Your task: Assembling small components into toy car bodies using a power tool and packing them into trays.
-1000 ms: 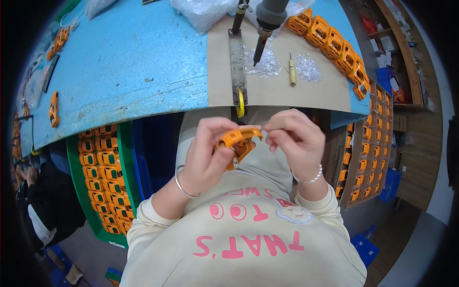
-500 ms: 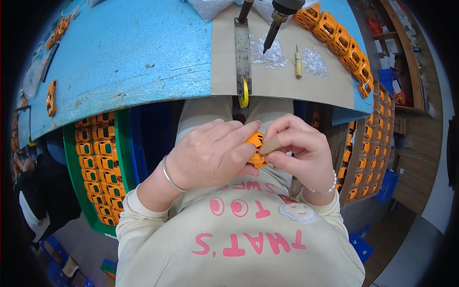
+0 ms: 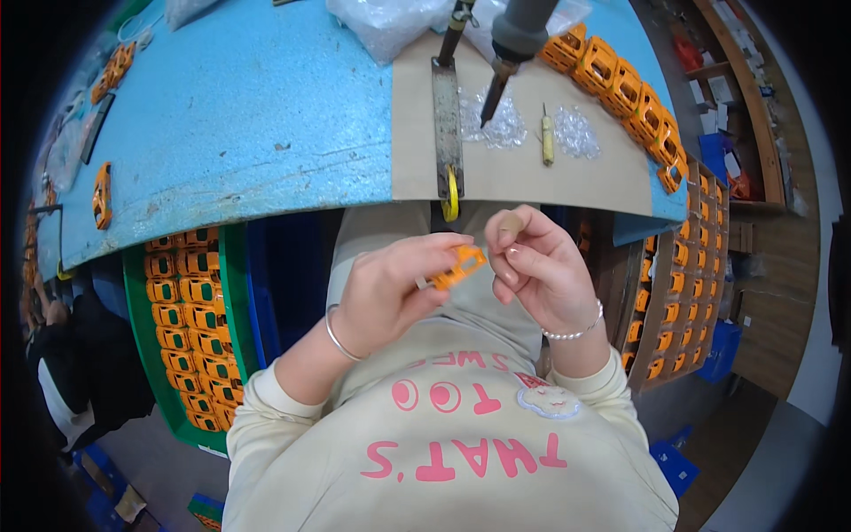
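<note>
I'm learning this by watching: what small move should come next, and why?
Perhaps bring the right hand onto the orange car shell: the left hand holds it, while the right curls close beside it, not visibly gripping it. Whether the right holds anything is unclear.

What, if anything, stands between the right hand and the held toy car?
Nothing visible does: only a narrow gap shows between the right hand and the orange toy car, which the left hand holds.

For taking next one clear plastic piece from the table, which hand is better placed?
Probably the right hand: it is nearer the small clear plastic pieces, while the left hand holds the orange plastic toy-car shell.
</note>
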Action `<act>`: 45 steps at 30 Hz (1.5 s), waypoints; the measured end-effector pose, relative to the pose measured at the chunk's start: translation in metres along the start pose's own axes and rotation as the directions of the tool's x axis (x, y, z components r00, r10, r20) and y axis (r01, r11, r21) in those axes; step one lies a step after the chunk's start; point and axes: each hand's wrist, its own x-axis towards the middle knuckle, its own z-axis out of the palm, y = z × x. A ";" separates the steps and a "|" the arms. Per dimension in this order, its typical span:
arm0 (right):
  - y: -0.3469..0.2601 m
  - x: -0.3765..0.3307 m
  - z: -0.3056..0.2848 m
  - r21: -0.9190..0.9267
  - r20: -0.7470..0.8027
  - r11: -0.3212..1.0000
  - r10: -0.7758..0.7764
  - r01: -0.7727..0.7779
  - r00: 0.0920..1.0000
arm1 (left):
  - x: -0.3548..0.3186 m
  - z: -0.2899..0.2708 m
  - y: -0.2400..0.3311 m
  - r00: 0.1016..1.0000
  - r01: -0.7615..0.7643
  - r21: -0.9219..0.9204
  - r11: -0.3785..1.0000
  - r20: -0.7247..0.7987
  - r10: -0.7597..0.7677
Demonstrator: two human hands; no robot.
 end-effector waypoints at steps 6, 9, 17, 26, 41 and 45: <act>0.032 0.000 0.009 -0.147 0.037 0.954 0.268 -0.260 0.963 | 0.024 0.008 0.003 0.788 0.359 -0.824 0.438 0.017 -0.615; 0.036 0.002 0.012 0.068 -0.015 0.989 0.134 -0.133 0.991 | 0.046 0.009 0.003 0.640 0.427 -0.889 0.163 0.170 -0.750; 0.002 -0.011 0.029 0.360 -0.017 0.929 -0.088 0.089 0.996 | 0.063 0.015 0.003 0.861 0.362 -0.878 0.315 0.185 -0.473; 0.000 -0.023 0.030 0.431 -0.026 0.898 -0.091 0.093 0.996 | 0.066 0.018 0.017 0.897 0.314 -0.903 0.294 0.180 -0.404; -0.002 -0.019 0.029 0.457 0.008 0.883 0.115 -0.106 0.993 | 0.047 0.012 0.016 0.815 0.385 -0.915 0.118 0.277 -0.509; 0.015 -0.016 0.017 0.282 -0.080 0.940 0.222 -0.191 0.972 | 0.028 -0.057 -0.009 0.691 0.505 -0.405 0.762 -0.340 -0.638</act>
